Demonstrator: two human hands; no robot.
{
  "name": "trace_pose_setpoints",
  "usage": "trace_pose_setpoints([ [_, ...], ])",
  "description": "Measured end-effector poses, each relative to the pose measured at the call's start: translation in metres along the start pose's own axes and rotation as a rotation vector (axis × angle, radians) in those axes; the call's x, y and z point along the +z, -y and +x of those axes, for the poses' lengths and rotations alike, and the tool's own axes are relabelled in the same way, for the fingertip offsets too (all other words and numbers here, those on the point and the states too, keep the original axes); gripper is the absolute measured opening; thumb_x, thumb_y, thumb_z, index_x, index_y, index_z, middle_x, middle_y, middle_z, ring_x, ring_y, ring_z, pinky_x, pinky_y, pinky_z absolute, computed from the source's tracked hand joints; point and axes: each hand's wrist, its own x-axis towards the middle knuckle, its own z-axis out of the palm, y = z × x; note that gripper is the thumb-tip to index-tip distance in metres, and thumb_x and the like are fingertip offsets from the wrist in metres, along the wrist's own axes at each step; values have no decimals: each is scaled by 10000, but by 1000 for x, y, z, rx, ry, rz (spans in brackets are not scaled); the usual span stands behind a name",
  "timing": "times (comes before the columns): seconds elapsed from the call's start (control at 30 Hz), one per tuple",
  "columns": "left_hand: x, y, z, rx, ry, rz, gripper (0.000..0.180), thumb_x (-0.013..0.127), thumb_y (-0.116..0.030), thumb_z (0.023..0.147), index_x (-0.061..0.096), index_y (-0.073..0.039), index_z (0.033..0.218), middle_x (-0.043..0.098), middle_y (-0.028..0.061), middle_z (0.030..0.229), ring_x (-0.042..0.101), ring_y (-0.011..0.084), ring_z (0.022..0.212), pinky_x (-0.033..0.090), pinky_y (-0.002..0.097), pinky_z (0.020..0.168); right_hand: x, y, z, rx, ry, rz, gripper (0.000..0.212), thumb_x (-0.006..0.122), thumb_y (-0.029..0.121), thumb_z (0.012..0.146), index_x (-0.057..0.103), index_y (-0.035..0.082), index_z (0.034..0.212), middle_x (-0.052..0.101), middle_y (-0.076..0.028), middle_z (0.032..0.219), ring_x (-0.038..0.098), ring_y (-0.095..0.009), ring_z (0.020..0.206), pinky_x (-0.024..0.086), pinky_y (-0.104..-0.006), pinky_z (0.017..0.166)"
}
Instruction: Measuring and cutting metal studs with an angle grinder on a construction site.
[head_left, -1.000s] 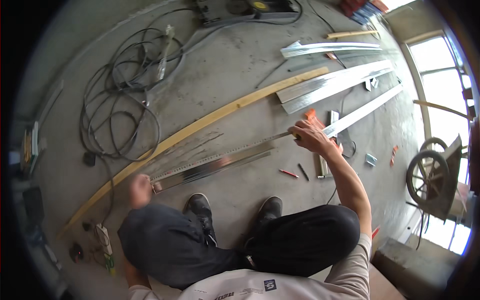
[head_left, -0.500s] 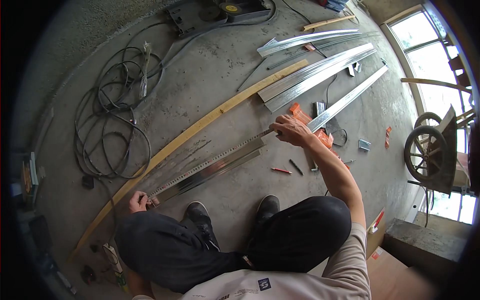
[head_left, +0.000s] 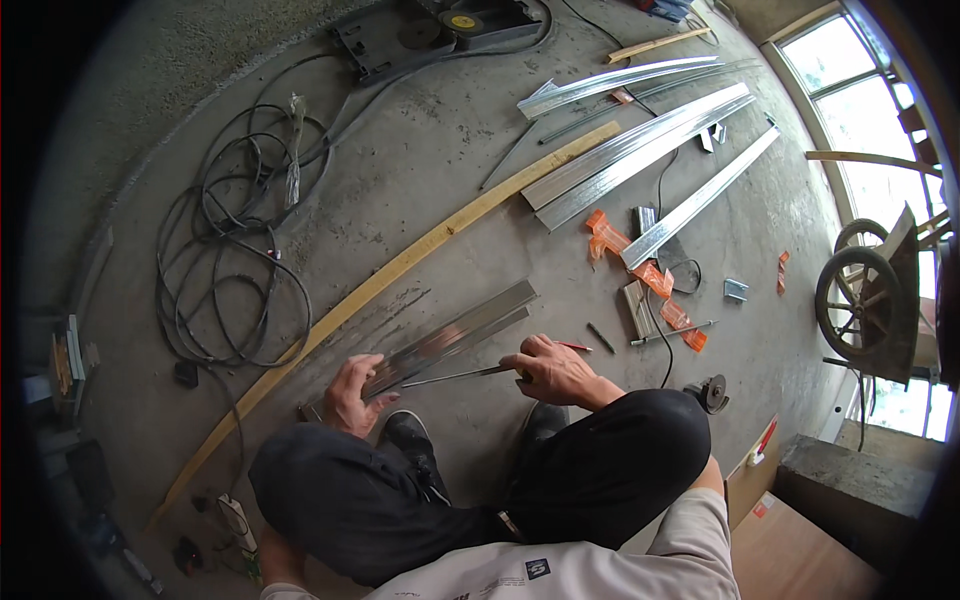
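My right hand (head_left: 555,372) is closed round a tape measure, whose case is mostly hidden by the fingers. A short length of its blade (head_left: 445,377) points left, its free end near my left thumb. My left hand (head_left: 350,395) straddles a shiny metal channel (head_left: 455,328) near its closer end, fingers at the far edge and thumb at the near one. Slanting up to the right, the channel lies on the concrete floor in front of my shoes. Just beyond my right hand are a red pencil (head_left: 574,347) and a dark marker (head_left: 601,338).
A long wooden strip (head_left: 430,240) lies past the channel. More metal profiles (head_left: 640,155) are farther right, near orange plastic scraps (head_left: 650,275) and an angle grinder (head_left: 712,393). Coiled black cable (head_left: 215,270) covers the left floor; a wheeled cart (head_left: 860,300) stands at right.
My right hand has come down and left from the channel's far end with the tape. Much of the blade has gone in. My left hand has moved right, off the blade's end, onto the channel.
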Motion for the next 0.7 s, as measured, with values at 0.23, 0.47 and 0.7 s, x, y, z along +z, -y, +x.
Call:
trace_pose_setpoints([
  [0.23,82,-4,74,241,356,527,903,924,-359,734,473,-14,1435,613,146,1228,635,327,1102,543,421,921,69,-3,-101,482,-374,71,402,738,149,843,670,140,1239,592,-118,1024,603,-327,1029,533,-437,876],
  [0.47,62,-18,105,256,605,581,623,908,-277,740,540,-73,1199,611,120,1111,654,290,1070,580,413,841,23,42,-152,603,-588,69,523,630,283,998,544,84,1474,640,-163,1292,569,-340,1234,436,-440,1068],
  [0.7,17,-15,234,456,573,852,601,873,-147,727,547,-56,1224,617,97,1151,632,310,1108,592,420,831,79,-33,-247,1373,-1101,75,646,813,400,891,577,7,1347,642,-169,1153,613,-353,1125,492,-454,984],
])
